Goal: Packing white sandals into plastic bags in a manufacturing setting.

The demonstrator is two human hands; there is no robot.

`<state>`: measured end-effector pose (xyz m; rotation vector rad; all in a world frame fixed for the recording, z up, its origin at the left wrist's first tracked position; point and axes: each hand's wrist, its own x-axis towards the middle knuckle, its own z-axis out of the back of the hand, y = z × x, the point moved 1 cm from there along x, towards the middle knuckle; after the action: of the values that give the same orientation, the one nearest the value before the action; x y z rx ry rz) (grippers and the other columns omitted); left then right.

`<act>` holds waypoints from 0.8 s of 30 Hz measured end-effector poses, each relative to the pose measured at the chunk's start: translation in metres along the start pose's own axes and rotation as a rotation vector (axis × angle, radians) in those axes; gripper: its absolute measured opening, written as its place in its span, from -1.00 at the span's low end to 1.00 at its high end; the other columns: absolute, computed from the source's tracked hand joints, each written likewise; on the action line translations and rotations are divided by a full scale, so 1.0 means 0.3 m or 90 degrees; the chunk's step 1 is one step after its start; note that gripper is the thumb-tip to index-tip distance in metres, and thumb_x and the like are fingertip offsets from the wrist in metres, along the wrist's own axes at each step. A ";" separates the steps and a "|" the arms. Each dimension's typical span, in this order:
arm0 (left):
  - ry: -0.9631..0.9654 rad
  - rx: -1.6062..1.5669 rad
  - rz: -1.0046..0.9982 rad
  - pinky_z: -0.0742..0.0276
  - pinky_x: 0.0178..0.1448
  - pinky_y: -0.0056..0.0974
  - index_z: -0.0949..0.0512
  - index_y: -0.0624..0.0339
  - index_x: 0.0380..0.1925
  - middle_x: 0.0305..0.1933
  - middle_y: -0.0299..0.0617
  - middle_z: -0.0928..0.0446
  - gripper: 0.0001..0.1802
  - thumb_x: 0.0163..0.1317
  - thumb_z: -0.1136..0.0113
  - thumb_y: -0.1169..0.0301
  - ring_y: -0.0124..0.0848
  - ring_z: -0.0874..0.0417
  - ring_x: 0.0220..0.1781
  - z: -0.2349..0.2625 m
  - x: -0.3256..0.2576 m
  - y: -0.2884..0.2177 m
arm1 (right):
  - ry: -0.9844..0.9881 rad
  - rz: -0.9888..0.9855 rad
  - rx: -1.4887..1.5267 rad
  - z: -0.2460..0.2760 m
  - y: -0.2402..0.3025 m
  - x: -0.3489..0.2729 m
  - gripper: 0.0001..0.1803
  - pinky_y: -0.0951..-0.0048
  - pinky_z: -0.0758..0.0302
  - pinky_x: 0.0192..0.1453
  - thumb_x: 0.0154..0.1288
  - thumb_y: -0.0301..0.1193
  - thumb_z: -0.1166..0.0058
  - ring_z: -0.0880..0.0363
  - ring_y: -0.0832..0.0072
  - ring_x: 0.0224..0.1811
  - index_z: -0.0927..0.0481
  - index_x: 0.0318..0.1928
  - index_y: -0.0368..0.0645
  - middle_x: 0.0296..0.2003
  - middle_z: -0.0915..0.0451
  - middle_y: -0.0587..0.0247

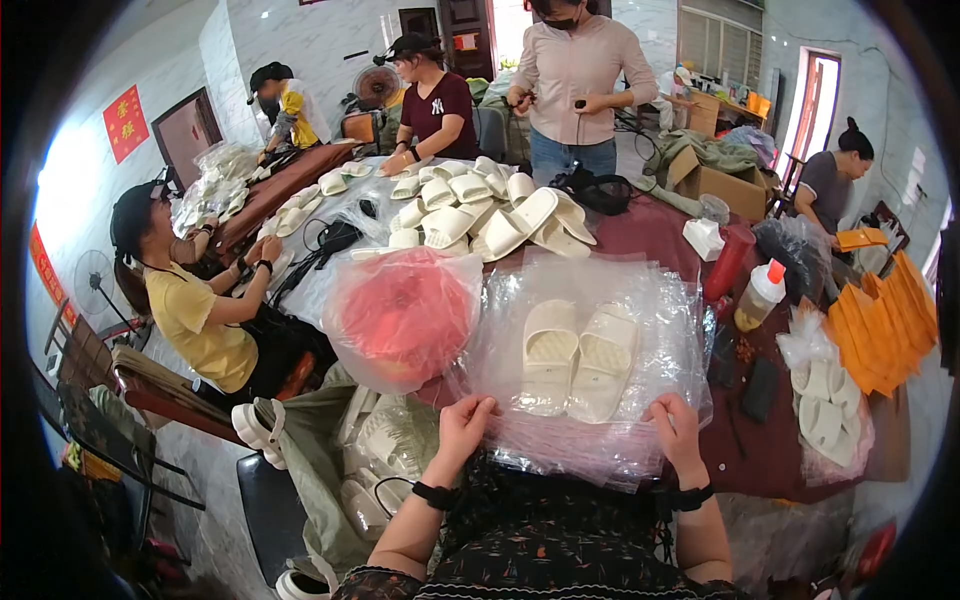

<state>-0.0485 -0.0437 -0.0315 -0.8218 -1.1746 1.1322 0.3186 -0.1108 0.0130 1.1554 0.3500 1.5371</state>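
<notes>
Slippers (598,372) lie flat, left hand (465,425) and right hand (674,428) pinching plastic (664,345).

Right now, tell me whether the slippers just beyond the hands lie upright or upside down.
Upright: on both slippers, the straps and footbeds face up, and no underside shows.

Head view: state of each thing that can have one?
Cream textured slipper pair: side by side, soles down
Clear flat plastic bags: stacked
Left hand, right hand: pinching bag edges
Brown cardboard box: flaps open
Red-capped translucent bottle: capped, standing
Red round object: covered with clear plastic
Cream slipper pile: heaped
</notes>
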 end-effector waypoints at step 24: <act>0.185 0.383 -0.376 -0.23 0.47 0.15 -0.48 0.08 0.26 0.40 -0.03 -0.38 -0.49 0.29 -0.21 0.35 0.03 -0.32 0.46 -0.224 0.034 -0.186 | -0.142 -0.192 -0.182 -0.125 -0.110 0.036 -0.75 0.11 -0.50 -0.34 0.33 -0.28 -0.16 -0.64 0.04 -0.45 -0.62 -0.38 -0.22 -0.54 -0.63 0.04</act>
<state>0.0299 -0.0444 0.0082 -0.1402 -0.6962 0.7672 0.3086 -0.0773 -0.0242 0.9855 0.1399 1.1406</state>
